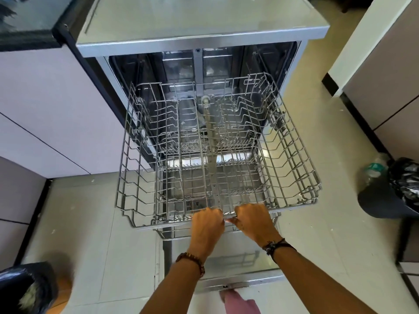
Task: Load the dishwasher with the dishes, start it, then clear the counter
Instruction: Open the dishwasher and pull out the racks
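Hands first: your left hand (207,225) and right hand (254,220) sit side by side on the front rail of the upper rack (217,155), fingers curled over the wire, both gripping it near the middle. The two hands almost touch. Each wrist wears a beaded bracelet, brown on the left (191,262) and dark on the right (277,245).

You have the rack pulled well out of the dishwasher (199,35), hanging over the lowered door (238,277). No dishes show in it; you can see straight through its wires to the lower rack (204,184) and the grey tub floor beneath. A spray arm (212,146) runs down the centre under the upper rack.

The dishwasher's flat grey top lies at the far edge of your view, with nothing on the part you can see. To your left stands a pale cabinet (45,109) with a dark glass-topped surface (25,21) above it. To your right, near the wall, is a bin (394,189) lined with a black bag, with a clear plastic bottle (371,171) just beside it. Another black bag (27,288) shows at the lower left corner. The floor (90,223) is pale tile, flecked with small white spots.
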